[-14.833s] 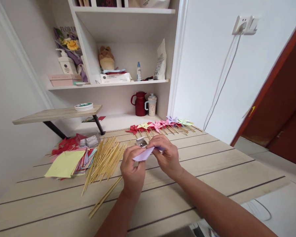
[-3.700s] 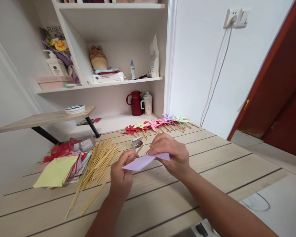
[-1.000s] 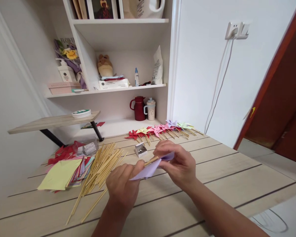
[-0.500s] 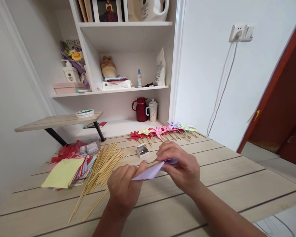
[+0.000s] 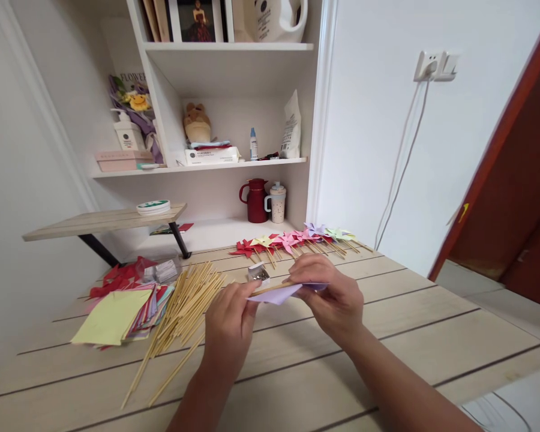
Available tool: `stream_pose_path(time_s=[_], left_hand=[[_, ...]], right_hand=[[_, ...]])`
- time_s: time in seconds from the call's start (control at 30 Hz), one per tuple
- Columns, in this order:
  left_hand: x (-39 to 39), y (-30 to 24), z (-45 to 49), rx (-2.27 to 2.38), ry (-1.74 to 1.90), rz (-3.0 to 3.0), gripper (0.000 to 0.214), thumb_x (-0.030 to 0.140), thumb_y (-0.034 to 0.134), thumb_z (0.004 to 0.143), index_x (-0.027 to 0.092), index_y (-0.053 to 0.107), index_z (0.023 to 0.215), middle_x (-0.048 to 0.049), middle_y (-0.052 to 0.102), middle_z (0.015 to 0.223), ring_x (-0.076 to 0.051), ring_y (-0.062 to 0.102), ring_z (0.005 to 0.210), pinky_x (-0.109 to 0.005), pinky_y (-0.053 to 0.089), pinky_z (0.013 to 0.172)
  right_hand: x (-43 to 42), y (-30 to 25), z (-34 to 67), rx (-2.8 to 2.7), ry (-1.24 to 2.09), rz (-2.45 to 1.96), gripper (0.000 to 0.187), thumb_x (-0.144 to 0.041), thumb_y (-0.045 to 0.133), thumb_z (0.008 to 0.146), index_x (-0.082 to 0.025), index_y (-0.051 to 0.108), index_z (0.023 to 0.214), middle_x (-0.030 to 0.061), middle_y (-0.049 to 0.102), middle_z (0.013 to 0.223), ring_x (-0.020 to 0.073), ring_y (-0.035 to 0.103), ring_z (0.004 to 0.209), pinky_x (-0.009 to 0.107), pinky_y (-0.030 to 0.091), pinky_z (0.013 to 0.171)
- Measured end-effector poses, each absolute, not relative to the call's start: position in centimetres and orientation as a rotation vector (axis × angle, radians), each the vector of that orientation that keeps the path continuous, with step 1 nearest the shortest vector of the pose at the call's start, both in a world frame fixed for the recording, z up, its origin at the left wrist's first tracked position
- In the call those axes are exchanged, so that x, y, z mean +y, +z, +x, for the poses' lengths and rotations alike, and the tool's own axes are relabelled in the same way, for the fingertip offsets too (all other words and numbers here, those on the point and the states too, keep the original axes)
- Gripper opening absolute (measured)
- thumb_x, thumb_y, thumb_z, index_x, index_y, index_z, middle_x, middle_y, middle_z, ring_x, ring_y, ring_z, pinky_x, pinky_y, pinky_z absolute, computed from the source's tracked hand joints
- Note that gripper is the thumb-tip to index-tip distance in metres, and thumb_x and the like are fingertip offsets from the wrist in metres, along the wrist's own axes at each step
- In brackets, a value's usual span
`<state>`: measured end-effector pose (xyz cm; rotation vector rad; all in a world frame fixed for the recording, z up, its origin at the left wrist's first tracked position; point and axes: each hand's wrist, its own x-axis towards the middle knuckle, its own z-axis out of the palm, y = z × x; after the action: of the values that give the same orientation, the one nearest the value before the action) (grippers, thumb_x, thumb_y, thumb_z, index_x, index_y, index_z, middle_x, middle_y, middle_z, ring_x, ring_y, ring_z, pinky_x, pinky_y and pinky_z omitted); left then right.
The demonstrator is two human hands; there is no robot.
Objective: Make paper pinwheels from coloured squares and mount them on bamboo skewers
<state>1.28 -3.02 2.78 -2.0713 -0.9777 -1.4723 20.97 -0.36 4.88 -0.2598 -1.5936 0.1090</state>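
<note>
Over the wooden table (image 5: 387, 336) my left hand (image 5: 229, 327) pinches a thin wooden stick (image 5: 270, 289) that lies across a folded lilac paper (image 5: 281, 294). My right hand (image 5: 330, 297) is closed on the paper's right end, fingers curled over it. Just behind the hands stands a small open box of pins (image 5: 257, 273).
A pile of wooden sticks (image 5: 184, 312) and a stack of coloured paper squares (image 5: 117, 309) lie to the left. A row of finished paper pinwheels (image 5: 292, 240) lines the table's far edge. Shelves behind hold a red jug (image 5: 254, 201) and a cup (image 5: 276, 203). A low wooden riser (image 5: 103, 219) stands at far left.
The lilac paper has tipped from a slant to nearly flat, and the stick lies more level across it. Both hands have stayed in place on them.
</note>
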Motion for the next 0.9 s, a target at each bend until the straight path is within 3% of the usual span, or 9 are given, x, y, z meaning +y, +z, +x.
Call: stream_pose_path(time_s=[0.1, 0.27, 0.53, 0.9], left_hand=[[-2.96, 2.76, 1.04, -0.945, -1.450, -2.065, 0.017, 0.012, 0.054, 0.096, 0.019, 0.068, 0.102, -0.0035, 0.072, 0.082, -0.017, 0.068, 0.073, -0.027, 0.053, 0.066], [-3.07, 2.85, 0.84, -0.911, -1.432, -1.984, 0.023, 0.004, 0.055, 0.092, 0.020, 0.068, 0.104, -0.0030, 0.073, 0.085, -0.016, 0.068, 0.076, -0.028, 0.053, 0.070], [-3.07, 2.97, 0.74, -0.866, -1.386, -1.899, 0.024, 0.003, 0.057, 0.091, 0.019, 0.068, 0.106, -0.0032, 0.073, 0.085, -0.016, 0.069, 0.076, -0.028, 0.053, 0.070], [-3.35, 3.11, 0.90, -0.872, -1.346, -1.854, 0.022, 0.007, 0.059, 0.093, 0.020, 0.068, 0.107, -0.0029, 0.074, 0.085, -0.015, 0.068, 0.074, -0.029, 0.050, 0.069]], right_hand=[[-0.27, 4.90, 21.05, -1.604, 0.125, -0.260, 0.017, -0.016, 0.075, 0.087, -0.026, 0.076, 0.101, 0.0055, 0.074, 0.084, 0.0232, 0.068, 0.084, 0.041, 0.059, 0.075], [-0.08, 4.98, 21.21, -1.637, 0.104, -0.244, 0.020, -0.014, 0.073, 0.087, -0.026, 0.075, 0.103, 0.0050, 0.076, 0.084, 0.0236, 0.068, 0.085, 0.043, 0.058, 0.077], [0.18, 4.72, 21.41, -1.656, 0.148, -0.228, 0.024, -0.020, 0.073, 0.089, -0.027, 0.072, 0.112, 0.0058, 0.076, 0.089, 0.0234, 0.068, 0.086, 0.043, 0.058, 0.078], [-0.07, 5.12, 21.24, -1.655, 0.041, -0.283, 0.017, -0.014, 0.072, 0.088, -0.026, 0.074, 0.099, 0.0043, 0.074, 0.083, 0.0233, 0.068, 0.083, 0.042, 0.057, 0.075]])
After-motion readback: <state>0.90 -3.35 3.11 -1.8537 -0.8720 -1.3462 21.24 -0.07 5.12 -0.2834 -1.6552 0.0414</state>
